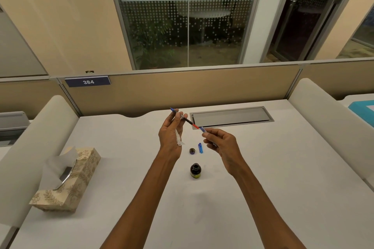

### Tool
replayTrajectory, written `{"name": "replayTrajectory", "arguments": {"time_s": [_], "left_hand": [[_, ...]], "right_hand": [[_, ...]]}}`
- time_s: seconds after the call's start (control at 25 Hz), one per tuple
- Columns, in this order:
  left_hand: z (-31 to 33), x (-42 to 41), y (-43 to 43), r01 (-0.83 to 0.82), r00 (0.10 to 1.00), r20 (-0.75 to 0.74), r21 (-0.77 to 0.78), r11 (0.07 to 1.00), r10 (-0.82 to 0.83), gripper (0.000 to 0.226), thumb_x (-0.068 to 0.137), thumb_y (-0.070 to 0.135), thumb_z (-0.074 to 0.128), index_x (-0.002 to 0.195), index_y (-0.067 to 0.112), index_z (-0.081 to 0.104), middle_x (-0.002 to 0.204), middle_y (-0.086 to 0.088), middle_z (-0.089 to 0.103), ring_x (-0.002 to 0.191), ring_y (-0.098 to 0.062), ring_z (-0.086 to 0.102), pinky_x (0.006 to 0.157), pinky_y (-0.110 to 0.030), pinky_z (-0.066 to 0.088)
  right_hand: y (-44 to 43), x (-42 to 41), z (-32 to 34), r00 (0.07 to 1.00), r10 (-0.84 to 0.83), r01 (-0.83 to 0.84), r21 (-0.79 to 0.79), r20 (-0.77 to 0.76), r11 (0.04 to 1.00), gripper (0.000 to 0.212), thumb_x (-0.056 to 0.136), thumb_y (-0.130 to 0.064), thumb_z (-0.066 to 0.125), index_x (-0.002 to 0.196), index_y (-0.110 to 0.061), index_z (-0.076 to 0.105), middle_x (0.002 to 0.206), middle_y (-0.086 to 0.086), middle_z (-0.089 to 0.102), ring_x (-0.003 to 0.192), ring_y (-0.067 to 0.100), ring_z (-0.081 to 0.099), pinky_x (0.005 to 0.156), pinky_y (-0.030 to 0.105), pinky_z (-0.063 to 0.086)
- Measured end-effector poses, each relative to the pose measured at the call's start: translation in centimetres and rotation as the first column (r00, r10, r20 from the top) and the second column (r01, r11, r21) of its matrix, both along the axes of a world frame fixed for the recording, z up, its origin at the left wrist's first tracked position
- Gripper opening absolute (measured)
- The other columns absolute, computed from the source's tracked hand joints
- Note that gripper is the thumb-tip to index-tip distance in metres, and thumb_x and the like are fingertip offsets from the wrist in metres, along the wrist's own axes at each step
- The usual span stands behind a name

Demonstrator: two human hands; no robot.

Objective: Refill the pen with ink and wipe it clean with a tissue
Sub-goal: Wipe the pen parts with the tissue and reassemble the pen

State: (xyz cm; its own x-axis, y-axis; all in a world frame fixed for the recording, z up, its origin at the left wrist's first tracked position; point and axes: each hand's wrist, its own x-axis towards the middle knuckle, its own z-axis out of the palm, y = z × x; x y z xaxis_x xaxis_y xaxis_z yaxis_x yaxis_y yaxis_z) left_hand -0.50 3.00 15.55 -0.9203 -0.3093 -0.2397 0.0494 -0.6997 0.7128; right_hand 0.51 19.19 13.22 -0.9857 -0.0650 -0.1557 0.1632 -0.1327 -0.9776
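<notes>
Two hands of mine hold one pen [189, 120] above the white desk [263, 167]: left hand [171, 135] pinches its far end with a tissue [179, 139] tucked in the palm, right hand [220, 143] grips the near end. One open ink bottle [195, 170], one bottle cap [192, 151], one blue pen cap [200, 148], one tissue box [68, 180]. Glass partition [182, 16] behind.
</notes>
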Motion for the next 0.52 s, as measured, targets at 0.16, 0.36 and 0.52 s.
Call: {"name": "replayTrajectory", "arguments": {"time_s": [0.16, 0.36, 0.52], "left_hand": [[0.0, -0.5, 0.3, -0.003, 1.000, 0.009, -0.021, 1.000, 0.003, 0.033, 0.097, 0.012, 0.058, 0.129, 0.005, 0.060, 0.120, -0.012, 0.068, 0.097, -0.017, 0.072, 0.090, -0.023, 0.050], [-0.2, -0.9, 0.4, -0.003, 1.000, 0.002, -0.016, 1.000, 0.003, 0.035, 0.097, 0.012, 0.058, 0.130, 0.005, 0.059, 0.121, -0.011, 0.067, 0.097, -0.017, 0.072, 0.092, -0.023, 0.049], [-0.2, -0.9, 0.5, 0.000, 1.000, 0.003, -0.021, 1.000, 0.000, 0.034, 0.097, 0.013, 0.058, 0.130, 0.006, 0.059, 0.119, -0.010, 0.068, 0.096, -0.015, 0.072, 0.084, -0.018, 0.052]], "right_hand": [[0.0, -0.7, 0.1, 1.000, 0.004, -0.004, 0.037, -0.011, 0.999, 0.019, 0.089, -0.014, 0.070, 0.108, -0.010, 0.072, 0.093, 0.008, 0.075, 0.077, 0.016, 0.070, 0.070, 0.020, 0.057], [0.2, -1.2, -0.2, 1.000, 0.009, -0.007, 0.054, -0.029, 0.998, 0.024, 0.089, -0.014, 0.070, 0.112, -0.006, 0.072, 0.091, 0.007, 0.074, 0.077, 0.015, 0.070, 0.071, 0.021, 0.057], [0.3, -1.5, -0.3, 0.999, 0.009, -0.006, 0.071, -0.043, 0.997, 0.025, 0.089, -0.015, 0.070, 0.112, -0.006, 0.072, 0.090, 0.005, 0.074, 0.075, 0.014, 0.070, 0.069, 0.019, 0.057]]}}
